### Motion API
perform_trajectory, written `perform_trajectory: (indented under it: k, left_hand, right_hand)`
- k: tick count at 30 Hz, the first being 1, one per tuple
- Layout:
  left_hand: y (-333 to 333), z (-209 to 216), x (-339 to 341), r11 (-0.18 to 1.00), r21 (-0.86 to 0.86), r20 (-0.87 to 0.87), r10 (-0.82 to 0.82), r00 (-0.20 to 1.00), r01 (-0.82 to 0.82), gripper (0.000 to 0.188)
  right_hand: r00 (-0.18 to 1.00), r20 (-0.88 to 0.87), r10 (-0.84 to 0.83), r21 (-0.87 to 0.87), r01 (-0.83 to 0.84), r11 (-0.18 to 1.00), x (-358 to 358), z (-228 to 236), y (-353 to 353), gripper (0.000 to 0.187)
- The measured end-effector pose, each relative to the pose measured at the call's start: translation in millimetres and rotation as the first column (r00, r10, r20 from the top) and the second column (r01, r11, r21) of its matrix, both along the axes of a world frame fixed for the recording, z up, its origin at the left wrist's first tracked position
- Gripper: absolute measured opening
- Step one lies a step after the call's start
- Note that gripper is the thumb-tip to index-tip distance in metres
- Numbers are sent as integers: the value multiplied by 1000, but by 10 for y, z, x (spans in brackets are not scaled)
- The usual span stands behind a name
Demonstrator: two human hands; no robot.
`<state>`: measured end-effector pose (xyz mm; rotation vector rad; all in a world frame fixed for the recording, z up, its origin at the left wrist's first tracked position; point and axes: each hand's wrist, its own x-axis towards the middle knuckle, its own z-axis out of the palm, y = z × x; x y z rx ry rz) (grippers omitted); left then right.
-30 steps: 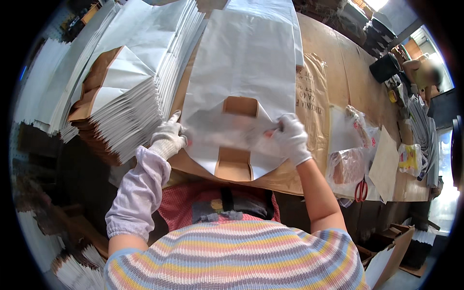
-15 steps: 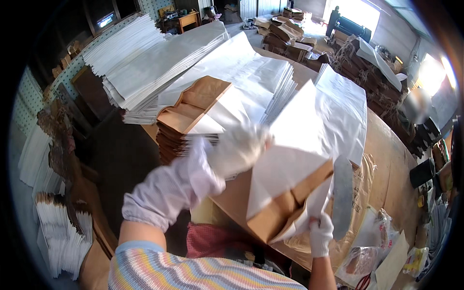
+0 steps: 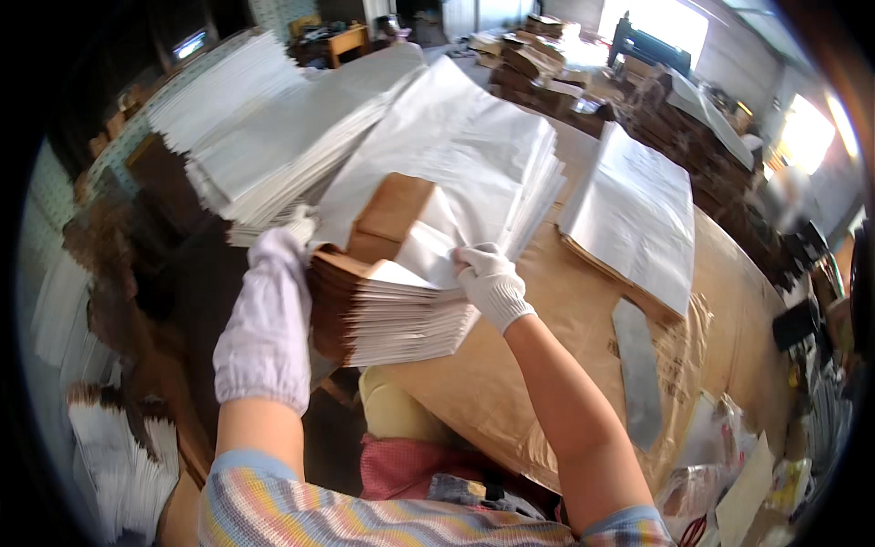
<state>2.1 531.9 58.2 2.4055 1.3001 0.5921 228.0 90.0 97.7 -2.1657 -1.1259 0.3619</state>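
In front of me, a stack of folded paper bags (image 3: 406,324), white outside and brown inside, stands with its folded ends toward me. My right hand (image 3: 492,284), in a white knit glove, closes on the right edge of the top paper bag (image 3: 428,244). Its brown, opened end (image 3: 390,217) faces up. At the stack's far left corner is my left hand (image 3: 299,224), gloved, below a pale oversleeve (image 3: 264,319). Its fingers are blurred and partly hidden, so its grip does not show. White paper sheets (image 3: 456,137) lie behind the bags.
A smaller pile of white sheets (image 3: 633,214) lies on the brown-covered table (image 3: 547,365) to the right. Near it rests a grey curved strip (image 3: 636,374). More white stacks (image 3: 273,137) stand at the far left; red-handled scissors (image 3: 694,531) are at lower right.
Both hands moved to the bag stack at the left, the right one from the lower right. The bag that was held open over the right of the table is gone from there.
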Motion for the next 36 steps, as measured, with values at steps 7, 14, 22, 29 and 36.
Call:
perform_trajectory:
  k: [7,14,22,29,36]
  left_hand:
    - [-1458,941,-446,978,206,320,-37,947,-32,49]
    - [-4181,429,251,510,450,113,-847,519,733,43]
    - [-4656,-412,715,526,187,-75,-835,546,830,68]
    - [-4706,-439,739,514,193,-91,-839,537,836,68]
    - [-4710,-476,731,528,210,-93,-827,555,823,67]
  right_hand:
    - [925,328,-193,-401,322,858,405,-73,-2106,49]
    - [642,369,-672,-591,720,363,546,-426,-3489,73]
    - [787,192,-587,-55,605,794,1492,-268,-3589,10]
    - [712,646,-274,-396,620,677,2648,111,-2574,31]
    - [662,705,-255,-14,372,928,2554,-845,-2466,31]
